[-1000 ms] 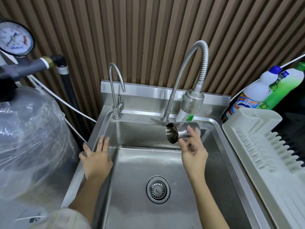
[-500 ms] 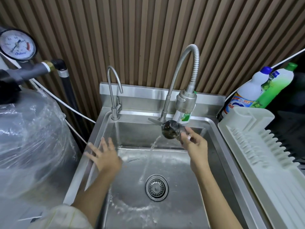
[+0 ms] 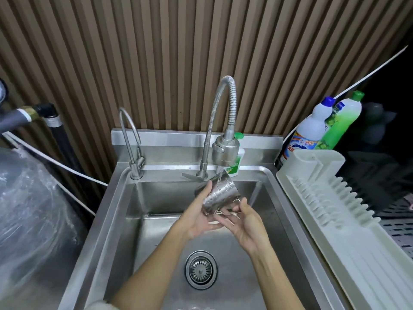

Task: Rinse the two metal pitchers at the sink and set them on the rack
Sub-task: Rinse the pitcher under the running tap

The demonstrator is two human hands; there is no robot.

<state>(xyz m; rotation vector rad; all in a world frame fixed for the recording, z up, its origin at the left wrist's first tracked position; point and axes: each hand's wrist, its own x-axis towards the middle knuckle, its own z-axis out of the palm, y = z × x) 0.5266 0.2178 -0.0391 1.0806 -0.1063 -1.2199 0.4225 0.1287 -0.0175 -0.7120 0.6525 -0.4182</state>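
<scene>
pitcher (image 3: 220,195): under running tap (image 3: 224,151), both hands gripped it
left hand (image 3: 196,217): wrapped round body
right hand (image 3: 244,222): pinched handle
rack (image 3: 348,222): held no pitcher
second pitcher: not seen

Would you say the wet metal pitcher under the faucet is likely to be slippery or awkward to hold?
Probably slippery: the metal pitcher is smooth steel with water running on it. It looks rigid and fairly light, since the left hand and right hand hold it tilted easily. Gripping the handle likely helps.
</scene>
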